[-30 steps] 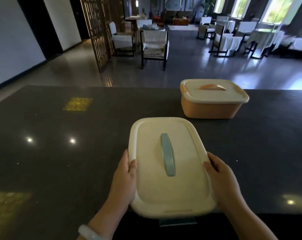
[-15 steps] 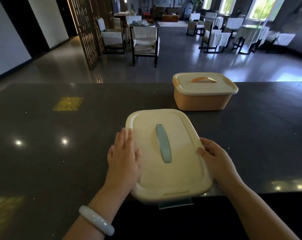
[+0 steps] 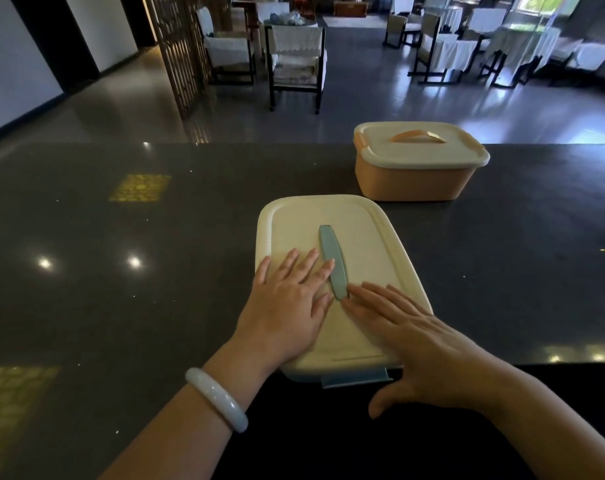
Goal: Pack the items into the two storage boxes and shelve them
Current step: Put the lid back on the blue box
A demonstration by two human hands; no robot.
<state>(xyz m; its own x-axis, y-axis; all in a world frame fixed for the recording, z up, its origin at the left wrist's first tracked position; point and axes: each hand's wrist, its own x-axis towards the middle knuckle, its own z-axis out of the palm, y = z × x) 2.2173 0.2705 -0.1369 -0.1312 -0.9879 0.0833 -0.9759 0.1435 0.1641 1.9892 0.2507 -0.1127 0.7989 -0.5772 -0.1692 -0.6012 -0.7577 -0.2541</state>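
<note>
Head view: straight, slightly spread fingers [image 3: 295,263] of the left hand [image 3: 287,306] and right hand [image 3: 422,337] lie flat on the cream lid [image 3: 363,244], either side of its blue handle [image 3: 332,261]. Lidded box at the near edge of the dark speckled counter [image 3: 155,271]; orange box [image 3: 415,164], lid on, just beyond it at the far edge. White bangle [image 3: 218,398] on the left wrist. Beyond the counter: glossy floor [image 3: 363,98], covered chairs [image 3: 295,60], lattice screen [image 3: 179,50].

Single head-worn wide-angle view, looking forward and down, close over the dark surface [image 3: 121,271]; dining room at 12 o'clock.
</note>
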